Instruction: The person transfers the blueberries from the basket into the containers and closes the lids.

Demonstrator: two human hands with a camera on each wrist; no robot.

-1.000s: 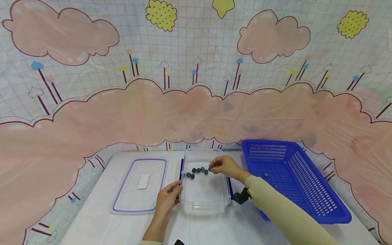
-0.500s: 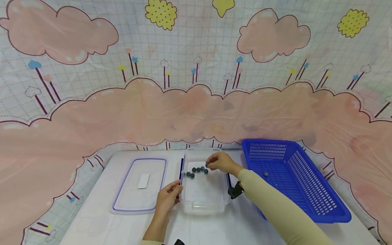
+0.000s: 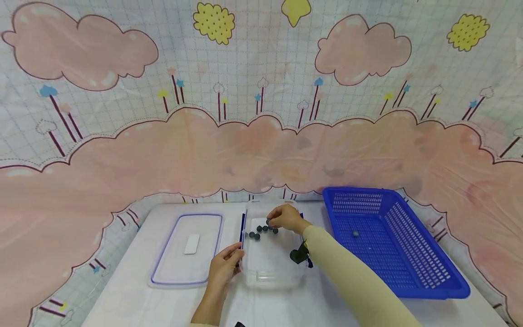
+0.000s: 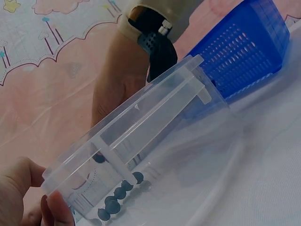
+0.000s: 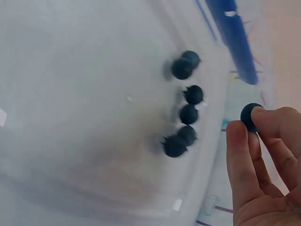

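In the head view a clear plastic food container [image 3: 273, 259] stands on the table. Along its far side lie several dark blueberries [image 3: 259, 229], whose crowns show in the right wrist view. My right hand [image 3: 288, 217] is over that far part, pinching one blueberry [image 5: 248, 117] between thumb and fingertips. My left hand [image 3: 222, 265] grips the container's left wall, near a blue side clip [image 3: 243, 225]. From the left wrist, the thumb and fingers [image 4: 59, 207] are seen at the container's rim, with the row of blueberries [image 4: 120, 193] showing through the wall.
A blue perforated basket [image 3: 439, 268] stands right of the container, with a single blueberry [image 3: 355, 233] on its floor. To the left lies a clear lid with a blue seal [image 3: 173, 254], bearing a small white rectangle [image 3: 192, 244]. A patterned curtain [image 3: 245, 154] hangs behind.
My right hand has moved left across the container's far end, carrying the pinched blueberry closer to the row. The left hand has stayed on the container's wall.
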